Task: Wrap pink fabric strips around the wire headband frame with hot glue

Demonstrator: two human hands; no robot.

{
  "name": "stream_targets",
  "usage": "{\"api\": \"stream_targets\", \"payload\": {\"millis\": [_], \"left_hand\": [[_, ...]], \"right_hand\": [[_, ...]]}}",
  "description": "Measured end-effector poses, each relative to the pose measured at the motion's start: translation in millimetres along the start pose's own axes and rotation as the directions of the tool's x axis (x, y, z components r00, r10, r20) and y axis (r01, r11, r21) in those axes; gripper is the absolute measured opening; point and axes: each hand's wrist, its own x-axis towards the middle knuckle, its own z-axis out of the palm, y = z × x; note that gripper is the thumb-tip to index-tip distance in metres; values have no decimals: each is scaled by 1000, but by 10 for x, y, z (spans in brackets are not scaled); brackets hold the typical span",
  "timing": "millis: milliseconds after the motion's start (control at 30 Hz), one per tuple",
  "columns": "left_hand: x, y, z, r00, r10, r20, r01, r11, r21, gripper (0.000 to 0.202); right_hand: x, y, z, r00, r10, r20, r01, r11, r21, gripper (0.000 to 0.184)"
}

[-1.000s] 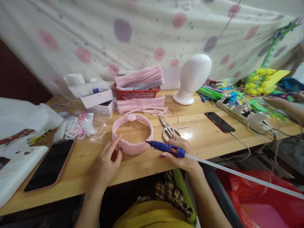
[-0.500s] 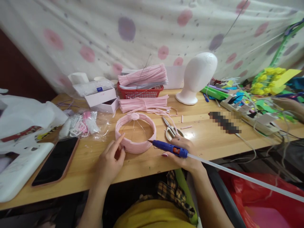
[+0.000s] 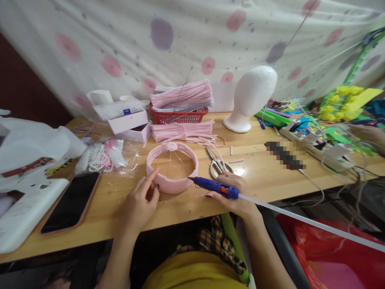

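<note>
On the wooden table lies a pink ring (image 3: 176, 186) made of fuzzy pipe cleaner strips, with thin wires crossing its inside and a round pink piece at its far side. The fingers of my left hand (image 3: 144, 196) pinch the ring's near left wall. My right hand (image 3: 236, 192) is closed round a blue glue gun (image 3: 215, 187), its tip at the ring's near right rim. A long clear glue stick (image 3: 300, 218) runs out of the gun's back to the right. Just beyond my right hand lie scissors (image 3: 215, 164), partly hidden by it.
Pink pipe cleaners (image 3: 183, 130) lie behind the ring, before a red basket (image 3: 180, 116) of more bundles. A white foam head (image 3: 252, 96) stands behind right. Bagged beads (image 3: 104, 156) and a phone (image 3: 72, 202) are left, a power strip (image 3: 315, 146) right. Another person's hand (image 3: 365, 134) shows far right.
The view has shifted very slightly. Both hands, the ring and the glue gun keep nearly the same positions, with the gun's tip still at the ring's rim.
</note>
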Motion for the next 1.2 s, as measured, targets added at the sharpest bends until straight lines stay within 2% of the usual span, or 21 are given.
{"api": "stream_targets", "payload": {"millis": [467,567,633,667,733,800,867,933,1067,1200], "left_hand": [[-5,20,-9,1000,-18,14,18,1000,-11,45],[-8,10,-6,999,-22,24,22,1000,-7,45],[-12,-2,2,1000,-11,25,11,1000,1,44],[-15,-11,7,1000,-6,25,6,1000,6,44],[-23,-29,18,1000,4,18,-4,1000,12,43],[-32,-50,31,1000,13,10,-13,1000,16,42],[-39,-71,47,1000,22,-11,-22,1000,15,41],[-44,-92,69,999,30,-38,-29,999,17,41],[-45,-115,114,989,99,-112,-94,994,49,38],[-35,-118,141,975,164,-149,-150,983,104,35]], "right_hand": [[54,-74,-21,999,-17,-33,20,997,75,58],[57,-91,6,996,-31,-78,37,997,73,55],[62,-87,9,992,3,-127,7,997,78,51],[68,-67,-3,985,70,-157,-57,995,86,49],[90,26,-66,933,279,-226,-260,959,109,48],[126,201,-184,832,469,-295,-455,883,119,49],[174,435,-343,753,561,-344,-566,819,97,53],[224,681,-506,712,602,-363,-629,776,52,56],[283,1036,-715,696,628,-348,-693,714,-96,58],[161,1056,-792,700,633,-331,-713,643,-278,58]]}}
